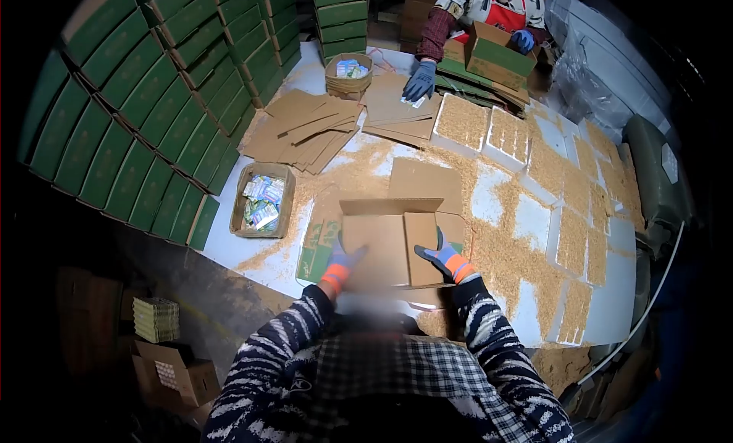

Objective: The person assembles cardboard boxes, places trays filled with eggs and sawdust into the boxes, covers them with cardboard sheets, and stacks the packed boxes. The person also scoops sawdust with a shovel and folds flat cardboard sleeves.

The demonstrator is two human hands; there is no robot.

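Observation:
An open cardboard box (376,248) stands in front of me, its brown inside facing up and a flap raised at its far side. My left hand (345,261), in a grey glove with an orange cuff, holds the box's left side. On the right side, my right hand (443,258) grips the box wall beside a folded-in brown flap (422,248). Green printed cardboard (311,254) lies under the box to the left. Behind it a flat brown cardboard sheet (424,180) rests on the table.
Baskets of small packets (263,200) (349,75) and cardboard sheets (305,130) lie to the left and behind. White trays of sawdust-like material (571,241) fill the right. Green boxes (153,115) are stacked at left. Across the table, a co-worker's gloved hand (420,83) touches cardboard.

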